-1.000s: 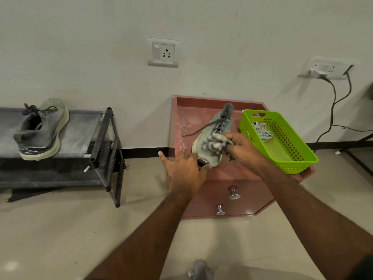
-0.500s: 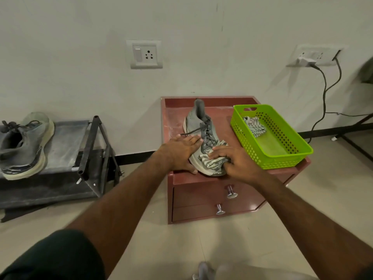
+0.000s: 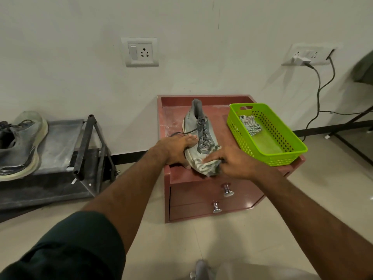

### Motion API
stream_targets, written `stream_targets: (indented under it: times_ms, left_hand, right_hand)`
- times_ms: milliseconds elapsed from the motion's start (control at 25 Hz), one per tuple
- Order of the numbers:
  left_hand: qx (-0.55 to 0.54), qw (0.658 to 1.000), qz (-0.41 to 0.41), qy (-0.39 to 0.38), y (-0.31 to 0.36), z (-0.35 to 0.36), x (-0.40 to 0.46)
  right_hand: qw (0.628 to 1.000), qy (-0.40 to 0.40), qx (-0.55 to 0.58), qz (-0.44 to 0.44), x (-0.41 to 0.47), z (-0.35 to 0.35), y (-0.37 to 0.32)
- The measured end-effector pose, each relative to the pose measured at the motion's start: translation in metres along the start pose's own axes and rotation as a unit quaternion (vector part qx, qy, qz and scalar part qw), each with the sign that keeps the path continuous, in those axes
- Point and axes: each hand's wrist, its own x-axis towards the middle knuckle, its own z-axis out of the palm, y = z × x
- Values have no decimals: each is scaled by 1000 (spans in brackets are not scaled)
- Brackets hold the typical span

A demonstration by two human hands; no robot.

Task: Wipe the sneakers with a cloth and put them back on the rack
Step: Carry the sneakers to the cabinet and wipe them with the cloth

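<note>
A grey sneaker point(image 3: 198, 126) lies on top of the reddish drawer cabinet point(image 3: 173, 176), toe toward me. My left hand point(image 3: 174, 149) rests against its left side with fingers straight, steadying it. My right hand point(image 3: 228, 160) presses a striped cloth point(image 3: 203, 163) onto the toe; the fingers look fairly flat over the cloth. A second grey sneaker point(image 3: 18, 146) sits on the black shoe rack point(image 3: 84, 146) at the left.
A green plastic basket point(image 3: 282, 154) with another striped cloth point(image 3: 250, 124) stands on the cabinet's right side. Black cables point(image 3: 317, 93) hang from a wall socket at the right. Tiled floor lies between the rack and the cabinet.
The sneaker went from being held up to lying flat on the cabinet. My left hand moved onto its side, and my right hand slid the cloth down to the toe.
</note>
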Motion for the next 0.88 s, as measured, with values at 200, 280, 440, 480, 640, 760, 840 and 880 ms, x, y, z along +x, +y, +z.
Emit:
stream_targets:
  times_ms: [200, 280, 440, 480, 640, 760, 840, 880]
  left_hand:
    - [19, 1000, -7, 10, 6, -2, -6]
    - [10, 1000, -10, 10, 5, -3, -5]
    - [-3, 999, -10, 34, 9, -5, -6]
    - [-6, 999, -12, 32, 8, -5, -6]
    - [-27, 999, -22, 20, 9, -9, -11]
    - [-19, 999, -27, 13, 11, -7, -12]
    - [-6, 999, -33, 18, 12, -4, -12]
    - [2, 999, -36, 24, 13, -3, -12]
  right_hand:
    - [970, 172, 166, 47, -20, -15, -2]
    - [983, 170, 67, 3, -5, 4, -13]
    - [995, 29, -60, -68, -2, 15, -23]
    - [997, 27, -32, -65, -12, 10, -19]
    - [966, 177, 168, 84, -45, -17, 1]
    - [925, 299, 136, 190, -25, -5, 16]
    - [934, 286, 92, 193, -16, 10, 13]
    - [950, 261, 67, 161, -17, 18, 7]
